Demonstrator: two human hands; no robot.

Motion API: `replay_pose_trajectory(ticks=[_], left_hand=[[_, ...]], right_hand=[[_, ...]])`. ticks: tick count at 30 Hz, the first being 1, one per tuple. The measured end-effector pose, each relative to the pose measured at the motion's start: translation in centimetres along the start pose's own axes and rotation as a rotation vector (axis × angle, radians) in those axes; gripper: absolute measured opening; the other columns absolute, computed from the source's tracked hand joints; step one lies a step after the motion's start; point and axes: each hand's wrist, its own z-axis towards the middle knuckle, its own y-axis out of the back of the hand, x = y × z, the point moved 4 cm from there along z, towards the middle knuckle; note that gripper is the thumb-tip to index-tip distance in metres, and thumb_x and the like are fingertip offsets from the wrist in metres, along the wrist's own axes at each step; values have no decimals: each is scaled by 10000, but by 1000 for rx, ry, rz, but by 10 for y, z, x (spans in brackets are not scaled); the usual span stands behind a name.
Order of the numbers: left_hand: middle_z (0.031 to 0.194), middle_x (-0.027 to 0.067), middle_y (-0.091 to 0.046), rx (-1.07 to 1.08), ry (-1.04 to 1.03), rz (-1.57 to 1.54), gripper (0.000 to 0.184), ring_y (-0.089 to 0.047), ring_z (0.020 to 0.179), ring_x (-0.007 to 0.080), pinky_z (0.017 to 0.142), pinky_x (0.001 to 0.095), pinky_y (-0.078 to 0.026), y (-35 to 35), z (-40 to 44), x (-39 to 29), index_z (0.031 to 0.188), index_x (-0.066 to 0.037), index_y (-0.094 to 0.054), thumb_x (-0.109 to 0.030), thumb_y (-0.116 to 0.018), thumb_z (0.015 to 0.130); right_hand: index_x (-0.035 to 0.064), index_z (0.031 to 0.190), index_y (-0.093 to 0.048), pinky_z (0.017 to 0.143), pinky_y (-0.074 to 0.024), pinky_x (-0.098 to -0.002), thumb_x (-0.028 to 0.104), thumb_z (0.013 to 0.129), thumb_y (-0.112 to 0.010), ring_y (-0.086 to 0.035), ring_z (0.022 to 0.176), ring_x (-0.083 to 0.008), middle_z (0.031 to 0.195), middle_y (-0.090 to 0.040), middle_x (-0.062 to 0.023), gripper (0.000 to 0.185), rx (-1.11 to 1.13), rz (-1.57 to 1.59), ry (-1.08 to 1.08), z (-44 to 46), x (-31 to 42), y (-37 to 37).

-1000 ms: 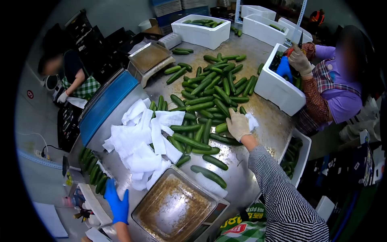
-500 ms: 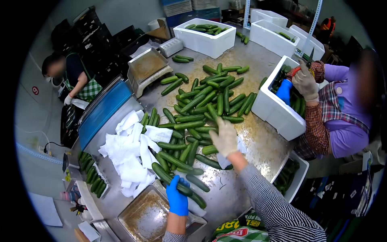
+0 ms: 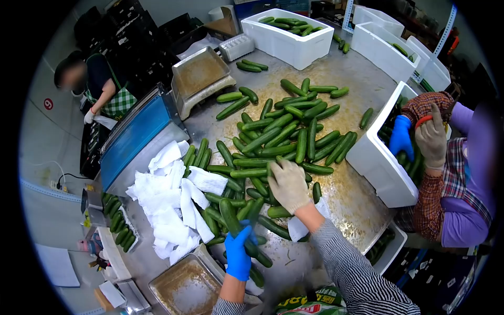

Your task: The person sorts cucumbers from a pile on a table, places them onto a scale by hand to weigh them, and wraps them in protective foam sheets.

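My left hand [image 3: 239, 254], in a blue glove, is closed around a cucumber [image 3: 230, 216] at the near side of the pile. That cucumber is tilted up, away from the table; a second one beside it is blurred, and I cannot tell if the hand grips it too. My right hand [image 3: 289, 185], in a beige knit glove, reaches into the middle of the cucumber pile [image 3: 278, 131]. Its fingers bend down around the end of a cucumber [image 3: 270, 169], partly hiding it. White cloths [image 3: 168, 205] lie crumpled left of the pile.
A metal scale [image 3: 184, 286] stands by my left forearm, another [image 3: 202, 76] farther back. White foam boxes [image 3: 289, 42] of cucumbers line the far side. At right, a co-worker reaches into a foam box [image 3: 375, 157]. A blue-topped machine [image 3: 136, 142] stands left.
My left hand has swung its cucumber more upright. My right hand's fingers have curled down onto the pile. The view has shifted slightly, and the co-worker's hands at right have moved.
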Motion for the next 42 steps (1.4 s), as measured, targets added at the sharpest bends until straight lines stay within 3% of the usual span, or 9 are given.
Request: replay_pose_trajectory(ticks=[9,14,16,20,25,28,32,38,42], left_hand=[[878,89,-642,-75,-88,58,324,-602,718,171,691,294,-499,2,10,-17,1182,16,-586,-56,-661,876],[1345,147,-562,-60,-244,-117,507,-564,1220,251,1056,410,-449,-16,26,-33,1388,14,-481,-48,-618,904],[1325,128,-575,36,-130,-164,495,-577,1197,244,1043,397,-459,-31,30,-21,1378,1,-494,-42,-623,901],[1244,163,-616,149,64,-114,482,-610,1141,288,1015,430,-489,-43,26,12,1352,6,-498,-94,-625,898],[1112,199,-640,146,156,-192,434,-638,1020,318,945,459,-525,-49,8,26,1295,20,-517,-126,-614,897],[1142,192,-630,103,156,-177,470,-625,1058,317,962,456,-509,-30,8,30,1336,1,-499,-147,-608,904],[1158,186,-627,84,152,-190,500,-619,1065,313,977,459,-494,-11,-3,16,1373,-19,-486,-166,-606,911],[1175,213,-627,74,122,-213,485,-617,1087,334,990,477,-496,20,-7,11,1371,-17,-488,-166,-591,921],[1175,218,-623,77,110,-206,489,-613,1094,339,1000,482,-492,18,-4,10,1369,-11,-480,-155,-593,915]], right_hand=[[122,1096,-650,853,-421,-460,385,821,-697,-605,1036,-256,1025,-684,-46,383,310,-315,193,131,-7,-54],[-5,1160,-541,640,-523,-478,309,952,-558,-641,673,-404,710,-630,-220,377,87,671,-41,55,43,2],[-19,1075,-603,693,-515,-470,262,961,-541,-637,776,-417,823,-636,-257,309,39,802,161,10,64,6],[-15,1013,-631,749,-501,-464,207,880,-600,-632,864,-378,894,-648,-200,261,0,306,206,13,16,14],[-36,1205,-555,820,-506,-473,303,843,-624,-654,892,-380,975,-668,-246,501,-144,-270,-447,53,-140,2],[-40,1214,-545,865,-500,-480,325,831,-633,-661,971,-373,1044,-661,-287,536,72,22,-563,61,-159,-2],[-16,1308,-489,906,-496,-486,283,824,-617,-654,992,-388,1060,-654,-280,583,201,273,-437,37,-149,12],[31,1327,-482,904,-487,-497,98,770,-641,-577,1074,-420,1227,-555,-251,583,-197,-270,-217,102,-152,38],[81,1181,-607,942,-462,-462,59,793,-611,-603,1100,-342,1202,-609,-145,389,-16,-432,-62,159,-189,1]])
